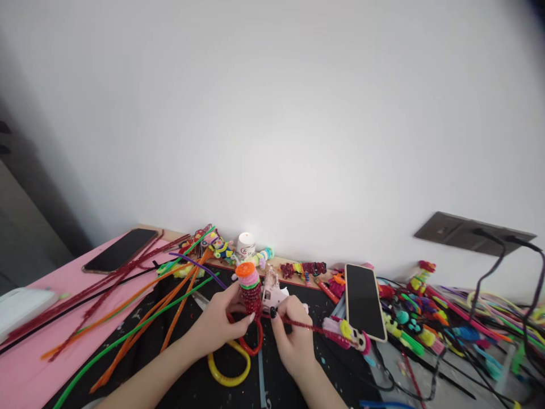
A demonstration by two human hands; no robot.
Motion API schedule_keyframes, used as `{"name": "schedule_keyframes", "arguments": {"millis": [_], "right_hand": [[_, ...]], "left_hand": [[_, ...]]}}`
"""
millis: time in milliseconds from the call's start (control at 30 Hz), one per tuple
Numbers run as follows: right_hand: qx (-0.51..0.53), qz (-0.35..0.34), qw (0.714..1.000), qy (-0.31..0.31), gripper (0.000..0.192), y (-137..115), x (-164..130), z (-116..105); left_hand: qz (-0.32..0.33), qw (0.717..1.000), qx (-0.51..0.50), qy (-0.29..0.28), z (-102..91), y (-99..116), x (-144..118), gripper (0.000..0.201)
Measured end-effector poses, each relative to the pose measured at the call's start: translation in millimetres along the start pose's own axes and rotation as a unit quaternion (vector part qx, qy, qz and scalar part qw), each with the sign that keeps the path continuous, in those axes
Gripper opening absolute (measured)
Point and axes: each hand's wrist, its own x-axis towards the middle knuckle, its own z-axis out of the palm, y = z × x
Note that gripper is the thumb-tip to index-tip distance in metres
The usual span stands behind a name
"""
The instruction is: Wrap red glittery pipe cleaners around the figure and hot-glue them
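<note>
My left hand (221, 324) holds an upright coiled pipe-cleaner figure (250, 289), with an orange top, pink and green bands and a dark red glittery lower part. My right hand (293, 335) pinches a dark red glittery pipe cleaner (319, 328) that runs from the figure's base out to the right. Both hands meet over a black mat (187, 369) near the table's middle. A red loop (251, 343) and a yellow loop (227, 372) lie just under the hands.
Long orange, green, red and purple pipe cleaners (140, 318) fan out left over a pink sheet (38, 363). Two phones lie flat, one far left (121, 250), one right (363, 301). A pale glue gun (275, 292), a small white jar (246, 245), a heap of coloured craft pieces (426, 324) and black cables (502, 267) fill the right.
</note>
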Motion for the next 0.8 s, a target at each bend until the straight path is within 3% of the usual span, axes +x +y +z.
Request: {"name": "schedule_keyframes", "arguments": {"millis": [300, 533, 800], "right_hand": [[0.057, 0.077, 0.995, -0.009, 0.028, 3.1, 0.9, 1.5], [0.089, 0.090, 0.992, -0.027, 0.030, 2.4, 1.1, 4.6], [0.080, 0.092, 0.992, -0.043, 0.029, 2.0, 1.0, 6.8]], "left_hand": [[-0.029, 0.981, -0.170, -0.084, 0.4, -13.0, 1.2, 0.052], [-0.065, 0.959, -0.258, -0.100, 1.0, -9.0, 1.3, 0.054], [-0.106, 0.946, -0.288, -0.100, 4.2, -2.6, -2.9, 0.055]]}}
